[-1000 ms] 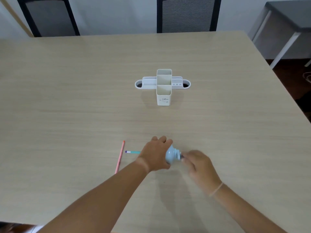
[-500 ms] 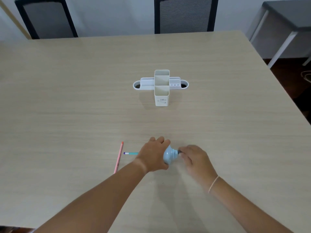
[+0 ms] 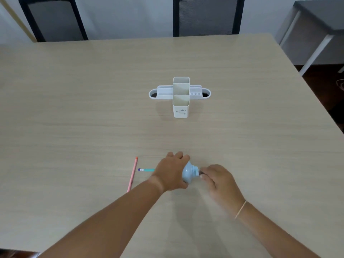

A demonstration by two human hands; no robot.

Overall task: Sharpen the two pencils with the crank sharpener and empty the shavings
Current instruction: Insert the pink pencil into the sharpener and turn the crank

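Low in the centre of the frame, the left hand (image 3: 172, 173) wraps around a pale blue sharpener (image 3: 188, 173) on the table (image 3: 74, 108). The right hand (image 3: 219, 180) pinches its crank. A teal pencil (image 3: 147, 170) pokes out leftward, beside a pink pencil (image 3: 132, 175).

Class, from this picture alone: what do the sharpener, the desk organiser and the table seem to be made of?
Sharpener: probably plastic, smooth pale blue moulded curves.
Desk organiser: likely matte white plastic, thin even walls.
Table: wood or wood-look laminate, pale with printed-looking grain; cannot tell which.
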